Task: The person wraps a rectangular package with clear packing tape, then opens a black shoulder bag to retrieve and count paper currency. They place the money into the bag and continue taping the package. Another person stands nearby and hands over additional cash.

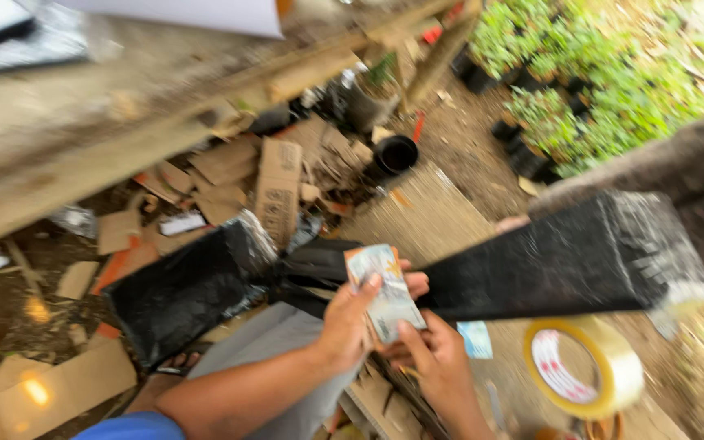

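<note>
My left hand and my right hand together hold a small flat printed packet, pale blue and white, in front of me. The left thumb presses on its top, and the right fingers pinch its lower edge. Behind the packet lies a long package wrapped in black plastic, stretching from the lower left to the right. Its left part is crumpled and bag-like.
A roll of clear tape with a yellow core sits to the right of my hands. Torn cardboard pieces litter the ground under a wooden beam. A black pot and potted green seedlings stand beyond.
</note>
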